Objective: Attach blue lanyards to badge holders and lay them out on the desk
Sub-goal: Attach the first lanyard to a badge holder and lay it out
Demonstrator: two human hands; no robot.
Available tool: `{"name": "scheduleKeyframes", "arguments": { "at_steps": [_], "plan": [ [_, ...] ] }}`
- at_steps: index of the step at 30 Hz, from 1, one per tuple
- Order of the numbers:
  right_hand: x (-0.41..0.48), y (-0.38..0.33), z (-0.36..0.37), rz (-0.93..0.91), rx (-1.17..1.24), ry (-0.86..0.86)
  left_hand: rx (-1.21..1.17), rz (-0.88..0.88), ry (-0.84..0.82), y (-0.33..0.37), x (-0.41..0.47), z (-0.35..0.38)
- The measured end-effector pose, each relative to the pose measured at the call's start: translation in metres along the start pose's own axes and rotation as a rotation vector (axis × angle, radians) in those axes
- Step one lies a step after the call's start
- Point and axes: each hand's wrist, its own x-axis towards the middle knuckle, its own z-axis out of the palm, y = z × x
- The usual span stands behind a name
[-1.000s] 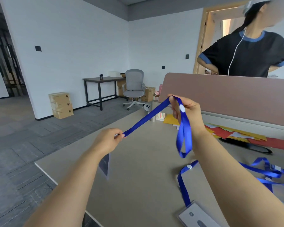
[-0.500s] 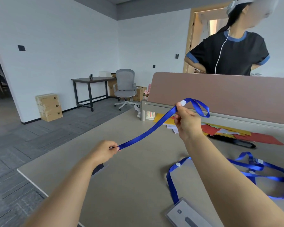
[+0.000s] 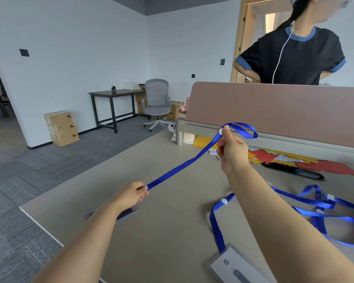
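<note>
A blue lanyard (image 3: 184, 164) is stretched taut in the air above the beige desk (image 3: 172, 231). My left hand (image 3: 132, 194) pinches its lower end near the desk's left edge. My right hand (image 3: 231, 150) pinches the upper end by a white button, and a loop curls out beyond the fingers. A badge holder (image 3: 129, 212) lies flat under my left wrist, mostly hidden. A second badge holder (image 3: 231, 266) with a blue lanyard attached lies at the front. More blue lanyards (image 3: 323, 207) lie tangled at the right.
A pink divider panel (image 3: 274, 111) closes the desk's far side, with red and yellow paper sheets (image 3: 278, 158) and a dark oval slot below it. A person in a black shirt (image 3: 294, 56) stands behind the panel. The desk's left edge drops to grey carpet.
My right hand has moved away from me toward the divider, drawing the lanyard out straight; the hanging loop now curls beyond the fingers. My left hand and the badge holder sank to the desk.
</note>
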Motion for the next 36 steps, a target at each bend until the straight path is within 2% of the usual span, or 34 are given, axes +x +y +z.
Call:
{"name": "scheduleKeyframes", "arguments": {
  "at_steps": [12,23,26,33,36],
  "plan": [
    [0.014,0.018,0.015,0.040,-0.023,-0.037,0.095,-0.044,0.126,-0.005,0.016,0.002],
    [0.037,0.042,0.034,0.170,-0.105,-0.038,0.164,-0.113,0.426,-0.035,0.038,-0.001],
    [0.047,0.048,0.043,0.182,-0.143,-0.030,0.185,-0.102,0.430,-0.044,0.038,-0.007],
    [0.076,0.073,0.074,0.179,-0.159,-0.055,0.452,-0.139,0.404,-0.052,0.040,-0.033],
    [0.087,0.090,0.084,0.235,-0.143,-0.068,0.429,-0.015,0.446,-0.023,0.053,-0.031]
  ]
}}
